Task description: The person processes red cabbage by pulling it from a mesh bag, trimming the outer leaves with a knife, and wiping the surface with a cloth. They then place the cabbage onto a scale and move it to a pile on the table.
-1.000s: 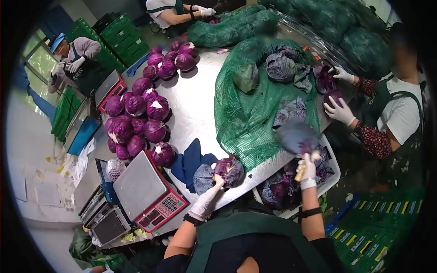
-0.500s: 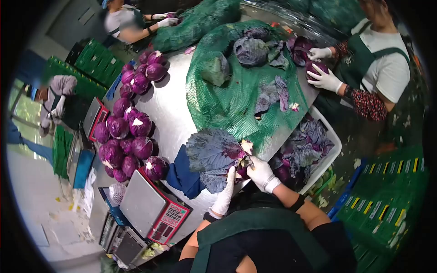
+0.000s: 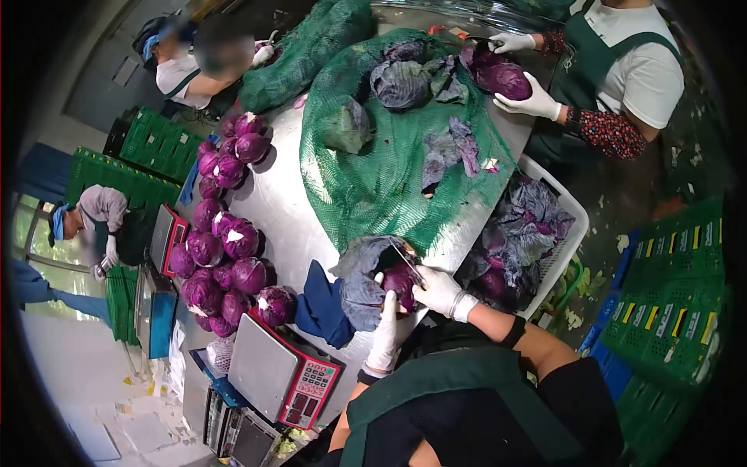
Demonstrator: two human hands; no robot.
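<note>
At the near edge of the metal table, a red cabbage (image 3: 400,282) is in my gloved left hand (image 3: 385,336), whose thumb and fingers grip its near side. Large dull outer leaves (image 3: 361,274) spread from the cabbage to the left. My gloved right hand (image 3: 440,293) is closed round a knife (image 3: 404,255); its thin blade points up and left over the cabbage, and its handle is hidden in the fingers. A dark blue cloth (image 3: 322,306) lies just left of the leaves.
Trimmed red cabbages (image 3: 204,249) are heaped left, beside a red-framed scale (image 3: 264,366). A green net (image 3: 373,187) with cabbages and loose leaves covers the table's middle. A white crate (image 3: 572,226) of leaves stands right. Across the table, a co-worker's gloved hand (image 3: 529,100) holds a cabbage.
The cabbage has turned, so its purple head shows and the broad leaves fold to the left. The knife blade now shows above it. The co-worker's knife hand has moved away from their cabbage.
</note>
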